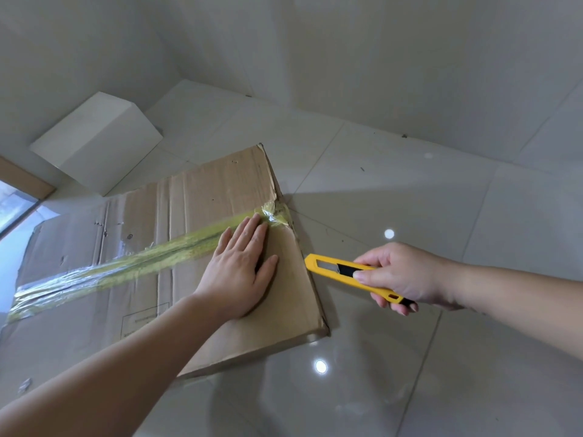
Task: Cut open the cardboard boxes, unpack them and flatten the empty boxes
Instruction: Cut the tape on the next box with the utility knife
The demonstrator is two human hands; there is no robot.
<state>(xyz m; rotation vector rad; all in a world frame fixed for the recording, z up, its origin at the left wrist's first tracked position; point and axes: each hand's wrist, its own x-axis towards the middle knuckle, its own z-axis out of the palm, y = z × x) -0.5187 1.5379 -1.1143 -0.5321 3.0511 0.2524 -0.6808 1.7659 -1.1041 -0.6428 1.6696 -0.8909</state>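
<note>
Before me: glossy tiled floor [410, 190], pale walls [378, 58], a window [15, 203] at far left, wood trim [22, 181] above it.

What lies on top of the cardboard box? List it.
On the cardboard box: a yellowish tape strip along its seam, a printed label, and the left hand pressing flat. The hand covers part of the tape; the contents are hidden because the box is sealed.
</note>
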